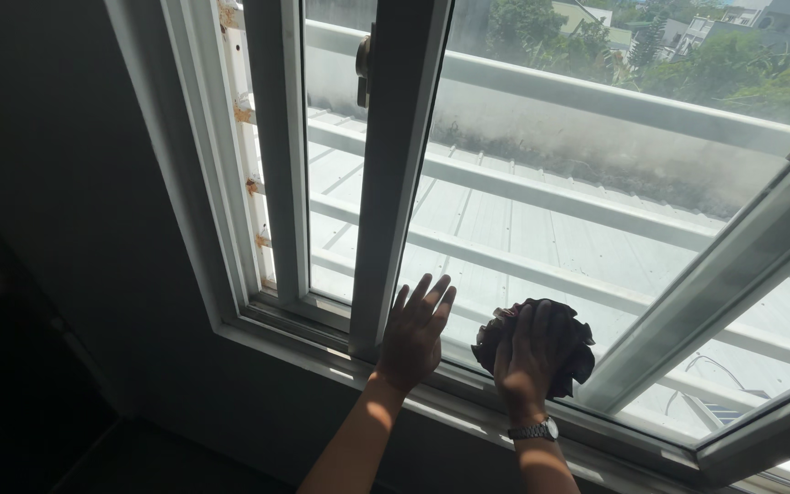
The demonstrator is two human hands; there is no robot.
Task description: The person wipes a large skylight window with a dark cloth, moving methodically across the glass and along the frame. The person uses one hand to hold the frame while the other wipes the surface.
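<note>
Your right hand (525,361) presses a dark rag (541,343) against the glass (541,220), gripping it; your left hand (413,331) lies flat and empty just left, beside the frame (386,201).

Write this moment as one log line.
left hand: flat on window glass | right hand: presses dark cloth on glass | wristwatch: right wrist

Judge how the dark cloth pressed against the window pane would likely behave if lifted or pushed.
The dark cloth looks bunched and ruffled under the right hand, so it is probably floppy and light. Crumpled like that, it would likely slide across the glass pane rather than roll. It does not look fragile.
</note>
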